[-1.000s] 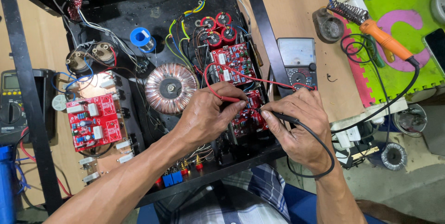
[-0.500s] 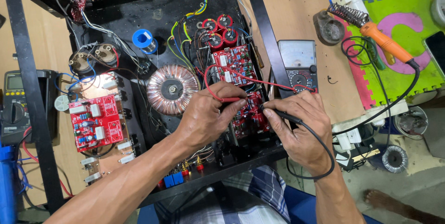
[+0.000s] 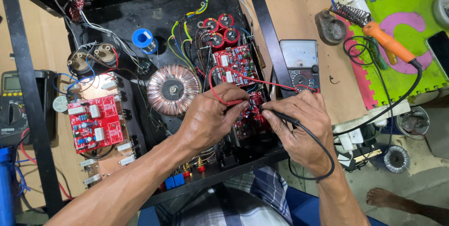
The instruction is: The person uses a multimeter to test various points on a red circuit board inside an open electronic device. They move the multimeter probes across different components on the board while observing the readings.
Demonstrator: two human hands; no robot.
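Note:
An open black amplifier chassis [image 3: 154, 15] lies in front of me. My left hand [image 3: 210, 118] grips a red test probe [image 3: 234, 102] whose tip rests on a red circuit board [image 3: 248, 118]. My right hand [image 3: 301, 123] holds a black test probe [image 3: 278, 113] against the same board. Red and black leads run from the probes to an analog multimeter [image 3: 301, 62] just right of the chassis. A copper toroidal transformer [image 3: 173, 89] sits left of my left hand.
A second red board [image 3: 96, 123] lies at the left, with a digital meter [image 3: 11, 106] beyond it. An orange-handled soldering iron [image 3: 383, 41] rests on coloured foam mats at the right. A solder spool [image 3: 144, 40], red capacitors [image 3: 217, 29] and a small toroid [image 3: 396, 158] are around. A bare foot [image 3: 388, 198] shows at the lower right.
Both hands stay on the probes at the red board; they have shifted only slightly. The view has drifted a little.

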